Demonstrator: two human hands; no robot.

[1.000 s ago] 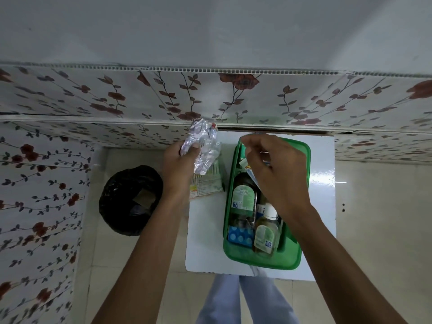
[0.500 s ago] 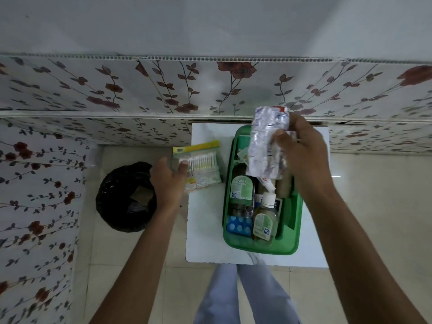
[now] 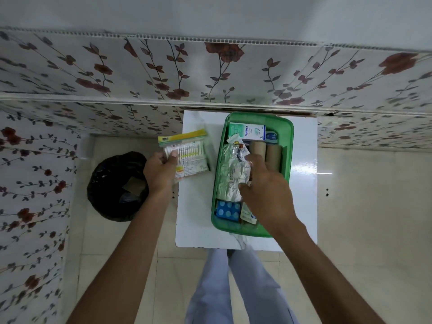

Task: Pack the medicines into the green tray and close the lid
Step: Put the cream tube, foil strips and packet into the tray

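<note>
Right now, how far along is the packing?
Mostly packed: the green tray already holds the Optibex box, two cardboard rolls and a blue blister pack. The right hand is laying silver foil strips inside; the left hand grips the cotton-swab packet, still outside. No lid is visible.

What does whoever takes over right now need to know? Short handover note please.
Left hand: fingers closed on the swab packet, which is at the table's left edge, outside the tray.
Right hand: over the tray, fingers on the foil strips, laying them on top of the contents.
Done: the tray already holds the Optibex box, two brown rolls, a blue blister pack and a bottle, partly hidden by the right hand.
Left: release the foil strips, put the swab packet in, close the lid. No lid is in view.
</note>
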